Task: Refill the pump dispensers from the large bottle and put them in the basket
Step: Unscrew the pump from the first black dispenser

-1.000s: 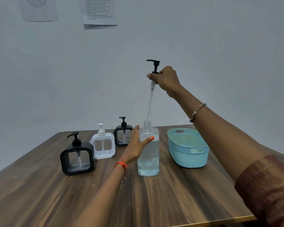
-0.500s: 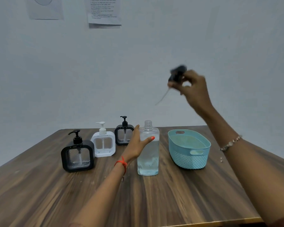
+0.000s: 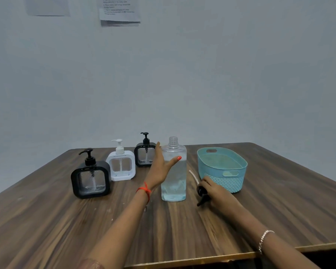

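Left hand (image 3: 160, 167): holds the large bottle (image 3: 175, 183) at its upper body, thumb laid across the front, the other fingers hidden behind it. Right hand (image 3: 216, 193): fingers curled round a black pump (image 3: 201, 192), low over the table (image 3: 47, 220); whether the pump touches the wood cannot be told. The pump's white tube (image 3: 193, 174) slants up and away, towards the gap between bottle and basket. Large bottle: clear, upright near the table's middle, neck uncapped, clear liquid filling most of the body. Basket (image 3: 226, 181): teal, oval, woven lower wall, handle cut-outs, standing just beside the right hand on the bottle's right. Dispensers, three, all upright to the left of the bottle with pumps fitted: a black dispenser (image 3: 91, 178) nearest, a white dispenser (image 3: 121, 166) behind it, a second black dispenser (image 3: 145, 156) farthest back, partly covered by the left hand. Wrists: red thread (image 3: 145, 190) on the left, a beaded bracelet (image 3: 264, 239) on the right. Wall: two paper sheets (image 3: 119, 10) pinned at the top, text too small to read.
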Demonstrator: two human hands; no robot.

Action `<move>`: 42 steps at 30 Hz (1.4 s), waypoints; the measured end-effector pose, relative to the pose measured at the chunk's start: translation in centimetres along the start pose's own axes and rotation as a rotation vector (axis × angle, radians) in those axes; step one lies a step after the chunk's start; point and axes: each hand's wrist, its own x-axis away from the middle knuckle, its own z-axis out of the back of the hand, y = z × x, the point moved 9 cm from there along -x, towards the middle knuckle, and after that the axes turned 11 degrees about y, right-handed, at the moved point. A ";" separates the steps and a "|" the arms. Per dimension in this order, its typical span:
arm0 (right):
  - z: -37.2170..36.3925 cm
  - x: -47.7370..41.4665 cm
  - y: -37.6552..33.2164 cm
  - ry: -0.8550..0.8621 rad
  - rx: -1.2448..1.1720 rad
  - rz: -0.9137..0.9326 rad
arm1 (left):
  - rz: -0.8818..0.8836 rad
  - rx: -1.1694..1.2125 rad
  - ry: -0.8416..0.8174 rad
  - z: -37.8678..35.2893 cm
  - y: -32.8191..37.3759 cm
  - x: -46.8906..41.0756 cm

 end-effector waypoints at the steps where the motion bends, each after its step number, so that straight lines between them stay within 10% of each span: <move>1: -0.5 0.3 0.1 -0.027 0.015 -0.006 | -0.004 0.007 0.014 0.0 0.0 0.2; 10: -1.7 0.5 1.5 -0.202 0.017 -0.091 | -0.039 0.026 0.046 0.0 0.0 1.1; 18: 7.4 -4.5 -6.6 0.217 -0.239 0.008 | -0.099 -0.026 0.193 5.4 -1.5 2.1; 24: 6.9 -9.4 -18.2 0.204 -0.430 0.173 | -0.297 -0.219 0.481 14.3 -0.9 2.7; 36: -6.0 -18.4 -23.3 -0.031 -0.588 -0.139 | 0.217 -0.416 0.497 24.3 -11.6 2.4; 42: -9.9 -20.3 -24.2 -0.118 -0.734 -0.266 | 0.205 -0.296 0.451 24.3 -13.4 1.5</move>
